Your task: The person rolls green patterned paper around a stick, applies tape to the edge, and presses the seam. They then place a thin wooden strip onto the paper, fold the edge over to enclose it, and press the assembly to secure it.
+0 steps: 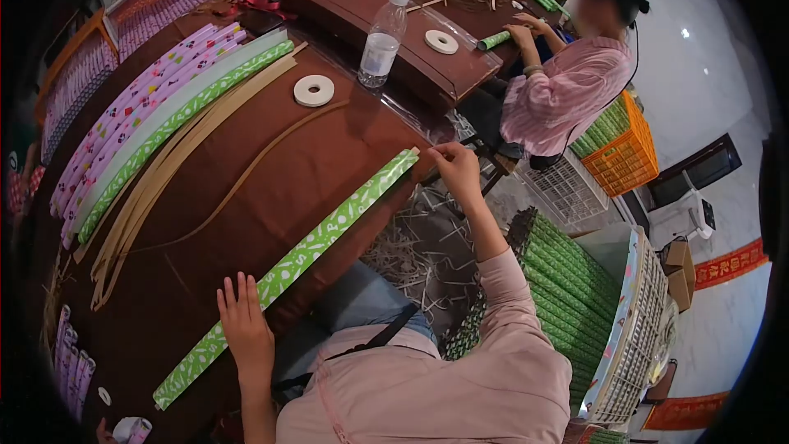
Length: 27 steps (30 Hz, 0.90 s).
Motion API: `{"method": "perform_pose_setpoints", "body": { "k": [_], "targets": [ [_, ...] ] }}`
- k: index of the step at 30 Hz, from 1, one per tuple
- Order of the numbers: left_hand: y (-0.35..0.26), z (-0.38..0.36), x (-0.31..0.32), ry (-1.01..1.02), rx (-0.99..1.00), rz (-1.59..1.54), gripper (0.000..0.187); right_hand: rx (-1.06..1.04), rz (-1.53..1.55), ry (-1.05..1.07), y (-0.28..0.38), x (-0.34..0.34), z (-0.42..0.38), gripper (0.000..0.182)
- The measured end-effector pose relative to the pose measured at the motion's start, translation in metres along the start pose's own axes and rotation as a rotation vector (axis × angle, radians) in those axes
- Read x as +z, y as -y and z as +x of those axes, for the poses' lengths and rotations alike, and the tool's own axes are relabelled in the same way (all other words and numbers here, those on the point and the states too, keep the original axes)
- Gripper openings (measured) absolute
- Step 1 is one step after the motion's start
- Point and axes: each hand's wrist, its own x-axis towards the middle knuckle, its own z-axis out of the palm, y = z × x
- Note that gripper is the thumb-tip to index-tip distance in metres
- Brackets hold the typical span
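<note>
The green roll (288,273) lies along the near edge of the tabletop (271,181); the left hand (245,325) rests flat and open on it, while the right hand (454,166) pinches its far end. Even pressure from both hands should keep it tight and straight. A basket (637,325) beside the person holds stacked green rolls (567,279).

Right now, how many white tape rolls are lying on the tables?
2. One white tape roll lies on the near brown table, beside the green patterned strips. The other lies on the far table, right of the water bottle. More may be hidden under clutter.
</note>
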Motion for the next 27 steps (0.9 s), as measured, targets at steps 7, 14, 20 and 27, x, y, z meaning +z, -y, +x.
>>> {"method": "perform_pose_setpoints", "body": {
  "k": [7, 14, 20, 27],
  "targets": [
    [-0.001, 0.000, 0.000, -0.004, -0.005, 0.032, 0.055, 0.007, -0.015, 0.068, 0.014, 0.006, -0.001, 0.027],
    [-0.001, 0.000, 0.001, -0.006, -0.019, 0.029, 0.054, 0.156, 0.104, 0.221, 0.003, 0.010, 0.003, 0.028],
    [0.000, 0.001, 0.002, -0.029, -0.006, 0.024, 0.057, 0.345, 0.437, 0.301, 0.004, 0.013, 0.004, 0.023],
    [-0.004, 0.002, -0.016, 0.051, -0.040, -0.089, 0.057, 0.505, 0.541, 0.402, 0.000, 0.010, 0.013, 0.025]
  ]
}}
